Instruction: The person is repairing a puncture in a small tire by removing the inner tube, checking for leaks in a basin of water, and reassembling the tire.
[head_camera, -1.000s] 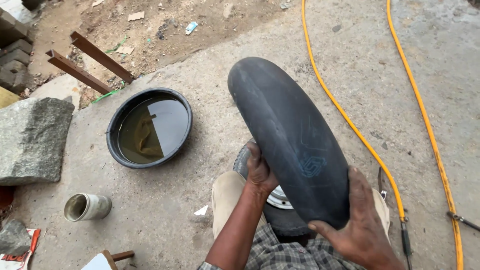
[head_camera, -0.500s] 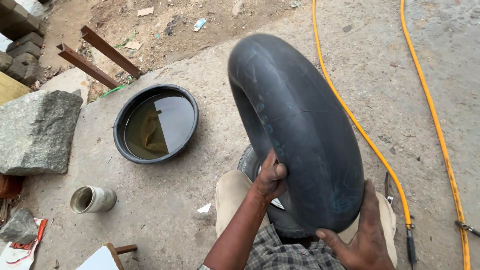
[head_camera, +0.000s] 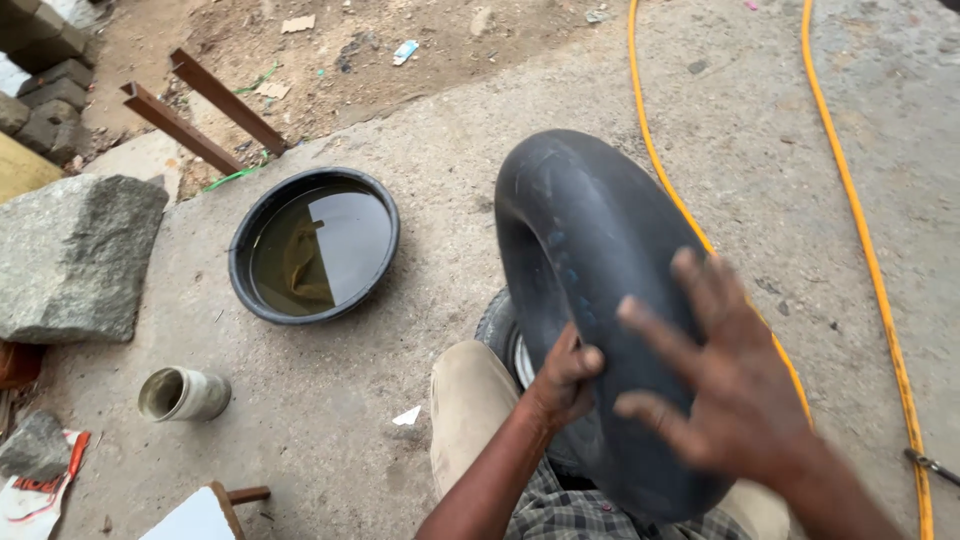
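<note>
An inflated black rubber inner tube (head_camera: 580, 250) stands upright in front of me, above my knee. My left hand (head_camera: 562, 378) grips its inner rim low down. My right hand (head_camera: 720, 385) is blurred, with spread fingers, flat against or just off the tube's outer face. Behind the tube a small wheel with a tyre (head_camera: 503, 338) lies on the concrete, mostly hidden.
A black round basin of murky water (head_camera: 314, 246) sits to the left. Beside it are a large grey stone (head_camera: 75, 255), a tipped metal can (head_camera: 183, 394) and two rusty bars (head_camera: 205, 112). A yellow hose (head_camera: 850, 210) runs along the right side.
The tube has dropped lower and turned. My right hand has let go of its lower edge and come up over the outer face with fingers spread. The camera tilted.
</note>
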